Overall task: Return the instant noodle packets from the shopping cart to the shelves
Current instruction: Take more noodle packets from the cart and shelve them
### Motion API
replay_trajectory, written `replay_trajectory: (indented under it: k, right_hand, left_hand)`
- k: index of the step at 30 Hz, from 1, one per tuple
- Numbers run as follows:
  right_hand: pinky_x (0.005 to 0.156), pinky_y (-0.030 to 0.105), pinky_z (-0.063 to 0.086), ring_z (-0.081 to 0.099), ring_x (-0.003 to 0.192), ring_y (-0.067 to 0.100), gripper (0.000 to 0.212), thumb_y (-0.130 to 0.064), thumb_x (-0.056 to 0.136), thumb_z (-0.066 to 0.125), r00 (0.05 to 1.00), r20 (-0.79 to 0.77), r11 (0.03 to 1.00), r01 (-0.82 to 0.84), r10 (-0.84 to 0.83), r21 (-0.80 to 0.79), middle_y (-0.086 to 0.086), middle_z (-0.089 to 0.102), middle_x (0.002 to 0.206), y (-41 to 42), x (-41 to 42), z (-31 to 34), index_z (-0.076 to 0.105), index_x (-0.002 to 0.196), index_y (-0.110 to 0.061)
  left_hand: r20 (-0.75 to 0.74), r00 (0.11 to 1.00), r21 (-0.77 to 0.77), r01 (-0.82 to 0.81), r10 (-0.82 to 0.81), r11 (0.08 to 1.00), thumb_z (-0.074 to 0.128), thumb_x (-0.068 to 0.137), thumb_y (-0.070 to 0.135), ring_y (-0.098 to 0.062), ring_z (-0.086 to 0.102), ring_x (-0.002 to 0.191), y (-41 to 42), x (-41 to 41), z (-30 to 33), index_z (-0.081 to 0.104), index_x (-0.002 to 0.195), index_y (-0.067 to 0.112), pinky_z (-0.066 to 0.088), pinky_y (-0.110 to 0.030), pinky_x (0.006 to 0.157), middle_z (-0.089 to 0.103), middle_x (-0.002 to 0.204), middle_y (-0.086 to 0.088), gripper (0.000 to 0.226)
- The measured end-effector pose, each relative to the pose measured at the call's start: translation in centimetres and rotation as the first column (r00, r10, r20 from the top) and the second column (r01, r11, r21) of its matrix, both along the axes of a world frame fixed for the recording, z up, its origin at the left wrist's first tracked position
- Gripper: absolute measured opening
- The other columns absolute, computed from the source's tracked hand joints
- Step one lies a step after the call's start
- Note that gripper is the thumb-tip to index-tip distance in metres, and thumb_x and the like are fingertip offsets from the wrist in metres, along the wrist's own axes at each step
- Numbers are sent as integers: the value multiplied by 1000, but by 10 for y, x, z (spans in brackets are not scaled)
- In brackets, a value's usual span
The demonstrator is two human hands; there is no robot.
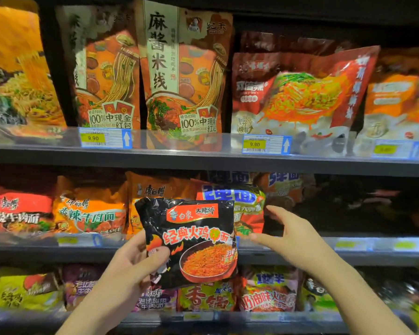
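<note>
A black instant noodle packet (191, 240) with red and white lettering and a pan of orange noodles stands upright in front of the middle shelf (300, 255). My left hand (133, 264) grips its lower left corner, thumb on the front. My right hand (290, 238) is stretched out to the right of the packet with straight fingers, its thumb tip close to the packet's right edge, holding nothing. Behind it the middle shelf shows a dark gap (348, 209).
Three shelf levels are packed with noodle bags: tall orange pouches (179, 76) and red-white bags (298, 93) on top, red and orange packets (87, 211) in the middle, yellow and purple packets (22, 288) below. Price tags (104, 138) line the clear shelf rails.
</note>
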State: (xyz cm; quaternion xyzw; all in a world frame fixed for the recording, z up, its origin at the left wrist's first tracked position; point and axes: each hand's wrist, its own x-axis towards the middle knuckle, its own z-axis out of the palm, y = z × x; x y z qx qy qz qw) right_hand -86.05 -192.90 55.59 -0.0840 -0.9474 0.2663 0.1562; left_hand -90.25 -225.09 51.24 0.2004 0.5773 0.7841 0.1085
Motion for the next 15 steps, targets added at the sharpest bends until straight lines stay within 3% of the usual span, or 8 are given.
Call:
replay_trajectory:
  k: [2, 5, 7, 11, 15]
  right_hand:
    - [114, 40, 42, 47, 140, 12, 96, -68, 72, 78, 998, -33, 998, -46, 45, -40, -10, 49, 152, 4, 18, 5, 39, 155, -36]
    - [104, 27, 42, 48, 134, 5, 91, -65, 72, 80, 995, -1, 992, -98, 98, -83, -15, 51, 147, 22, 40, 6, 40, 151, -46]
    - [100, 25, 43, 49, 130, 0, 86, -67, 70, 80, 995, 32, 992, -87, 90, -96, -19, 53, 143, 40, 53, 4, 42, 146, -52]
    - [99, 25, 46, 51, 123, -9, 77, -67, 70, 81, 995, 72, 990, -60, 70, -128, -29, 55, 132, 86, 80, -2, 46, 138, -60]
    - [97, 24, 52, 55, 120, -9, 76, -69, 66, 83, 994, 84, 977, -57, 76, -207, -27, 58, 128, 140, 106, -6, 47, 133, -65]
  left_hand:
    - [-4, 1000, -9, 31, -31, 999, 98, 54, 51, -43, 59, 111, 15, -1, 2, 72, 119, 23, 37, -56, 100, 59, 127, -34, 75]
    - [-27, 996, -39, 85, -86, 996, 98, 52, 53, -37, 59, 107, 41, 0, 4, 71, 121, 27, 39, -53, 97, 58, 127, -33, 79]
    - [-47, 992, -45, 112, -114, 993, 99, 49, 53, -33, 60, 104, 61, 1, 4, 70, 123, 26, 41, -49, 91, 59, 124, -33, 84]
    - [-46, 980, -20, 192, -193, 981, 102, 41, 49, -28, 74, 105, 112, 12, 7, 73, 118, 23, 61, -31, 78, 74, 119, -15, 86]
    - [-45, 974, -9, 221, -221, 975, 91, 70, 32, -21, 73, 92, 178, 27, 5, 70, 122, 18, 60, -29, 73, 76, 115, -12, 58]
